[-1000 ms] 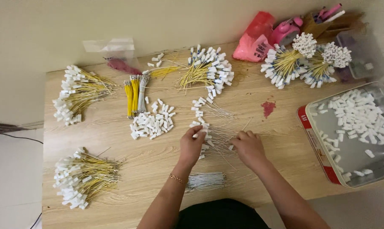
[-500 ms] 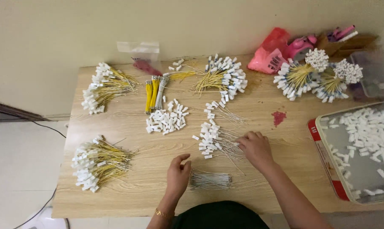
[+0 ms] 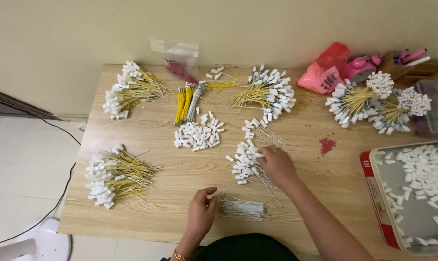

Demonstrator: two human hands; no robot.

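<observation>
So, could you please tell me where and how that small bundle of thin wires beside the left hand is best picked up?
Probably across its middle, from above. The small wire bundle lies flat on the wooden table, running left to right, so pinching across its narrow width should gather the strands. The left hand sits at its left end; the bundle's near and far sides look free for the fingers.

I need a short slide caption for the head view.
Left hand beside bare wires; right hand on white-tagged wires.
</observation>
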